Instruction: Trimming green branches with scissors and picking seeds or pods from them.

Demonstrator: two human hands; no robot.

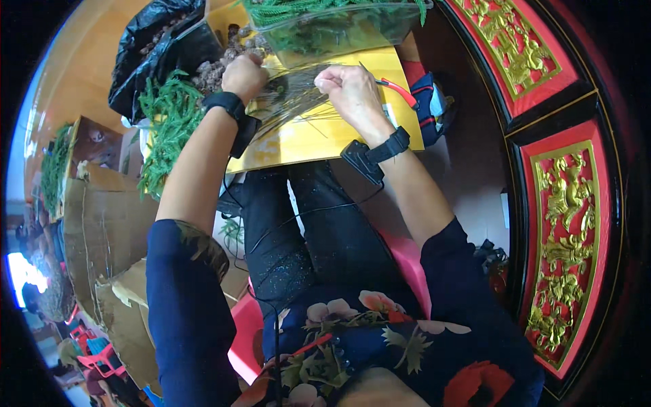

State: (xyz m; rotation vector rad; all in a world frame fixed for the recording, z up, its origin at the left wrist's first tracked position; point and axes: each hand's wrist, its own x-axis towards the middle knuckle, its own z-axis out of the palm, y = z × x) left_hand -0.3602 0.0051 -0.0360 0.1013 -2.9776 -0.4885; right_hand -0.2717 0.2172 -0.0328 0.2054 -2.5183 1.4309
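Note:
My left hand [245, 76] is at the far left part of a yellow board [308, 146], beside a heap of brown pine cones [211, 73]. Its fingers curl closed, and what they hold, if anything, is hidden behind the hand. My right hand [351, 93] is closed in a pinch above the right end of a loose bundle of thin dark wires [288, 102]. Whatever lies between those fingertips is too small to make out. A tool with a red handle [399, 91] lies just right of my right hand, its other end partly covered.
Green artificial sprigs [169, 129] spill over the board's left side, beside a black plastic bag [132, 64]. A clear bin [339, 37] of greenery stands at the back. Cardboard boxes [108, 230] are at left; a carved red-and-gold panel [563, 244] rises at right. A cable [298, 216] crosses my lap.

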